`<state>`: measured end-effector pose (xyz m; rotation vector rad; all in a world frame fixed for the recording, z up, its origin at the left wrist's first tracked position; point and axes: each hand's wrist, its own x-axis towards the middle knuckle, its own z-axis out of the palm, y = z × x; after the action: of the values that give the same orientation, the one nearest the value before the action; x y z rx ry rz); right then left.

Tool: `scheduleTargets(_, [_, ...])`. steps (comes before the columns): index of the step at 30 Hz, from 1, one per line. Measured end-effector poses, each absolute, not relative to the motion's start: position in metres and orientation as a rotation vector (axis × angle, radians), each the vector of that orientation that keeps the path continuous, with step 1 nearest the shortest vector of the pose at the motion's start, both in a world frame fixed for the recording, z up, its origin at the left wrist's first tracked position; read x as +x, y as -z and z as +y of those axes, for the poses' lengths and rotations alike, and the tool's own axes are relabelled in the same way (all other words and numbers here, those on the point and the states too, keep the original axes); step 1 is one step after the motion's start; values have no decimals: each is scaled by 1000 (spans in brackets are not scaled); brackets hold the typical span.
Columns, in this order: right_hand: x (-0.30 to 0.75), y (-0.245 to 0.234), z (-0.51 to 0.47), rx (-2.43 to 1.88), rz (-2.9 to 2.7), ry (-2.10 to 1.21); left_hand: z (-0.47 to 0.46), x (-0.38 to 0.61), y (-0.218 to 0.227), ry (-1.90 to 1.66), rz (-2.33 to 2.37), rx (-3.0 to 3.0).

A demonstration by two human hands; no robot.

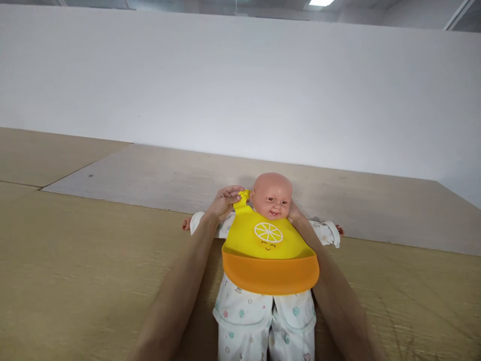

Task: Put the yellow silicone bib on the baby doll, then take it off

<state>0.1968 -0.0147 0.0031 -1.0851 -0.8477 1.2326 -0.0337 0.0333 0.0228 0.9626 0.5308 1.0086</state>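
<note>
A baby doll [272, 193] in white patterned clothes [244, 313] lies on its back, arms spread to both sides. Over its chest is a yellow bib [244, 233] with a lemon-slice print and an orange catch pocket [270, 276]. My left hand [225, 200] pinches the bib's neck strap beside the doll's head, on the left. On the other side, my right hand [295, 210] reaches behind the doll's neck. Its fingers are hidden by the head, so what they hold cannot be seen.
The doll lies on a wood-toned surface [93, 260] with a paler grey panel [158, 173] beyond it. A white wall [240, 90] rises behind. A lit ceiling lamp [321, 2] shows at the top edge.
</note>
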Motion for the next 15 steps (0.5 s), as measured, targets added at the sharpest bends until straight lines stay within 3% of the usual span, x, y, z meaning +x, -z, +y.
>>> scheduleTargets(7, [199,4,-11,-1044,-839,-1270,34,-31,-30,-1051,646,987])
scheduleTargets(15, [200,9,-9,-1100,-784,-1268,40,-30,-28,-1035,938,1414])
